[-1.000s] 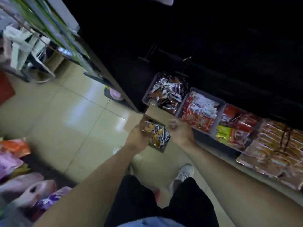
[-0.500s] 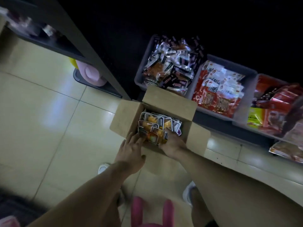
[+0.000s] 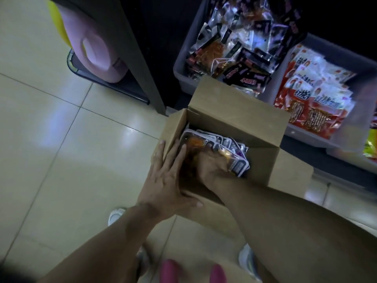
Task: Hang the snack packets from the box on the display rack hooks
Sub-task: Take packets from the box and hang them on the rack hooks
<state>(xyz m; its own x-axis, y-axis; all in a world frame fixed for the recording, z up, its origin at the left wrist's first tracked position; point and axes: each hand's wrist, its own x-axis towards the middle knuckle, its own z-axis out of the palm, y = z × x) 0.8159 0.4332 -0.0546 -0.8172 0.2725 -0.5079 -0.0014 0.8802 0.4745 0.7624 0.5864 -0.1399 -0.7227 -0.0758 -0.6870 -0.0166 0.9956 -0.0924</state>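
- Pink blurred shapes (image 3: 191, 271) sit at the bottom edge nearest the camera; what they are cannot be told. A white shoe (image 3: 116, 215) shows on the pale tiled floor (image 3: 61, 160) just beyond.
- Both forearms reach forward and down. A second ago the hands were held up over the floor with the carton small and far below; now the camera has dropped close, which reads as the person bending to the box.
- Left hand (image 3: 167, 180) lies with straight fingers against the near-left wall of the brown cardboard box (image 3: 240, 111), steadying it, thumb across the near flap.
- Right hand (image 3: 212, 166) is down inside the box, fingers curled into the stack of glossy snack packets (image 3: 224, 148) with orange contents and white-edged headers. Half a second ago both hands only touched the stack's near edge, so a grab seems under way.
- Snack packets remain in the box, standing on edge in a row; none is lifted clear yet.
- Beyond the box, a grey plastic bin (image 3: 183, 64) holds silver-and-black sachets, and a second grey bin (image 3: 365, 64) holds red-and-white packs.
- Far left, a pink plastic jug (image 3: 98, 52) rests on a low shelf.
- Display hooks are out of view here, so hanging cannot begin until the person rises with a handful.
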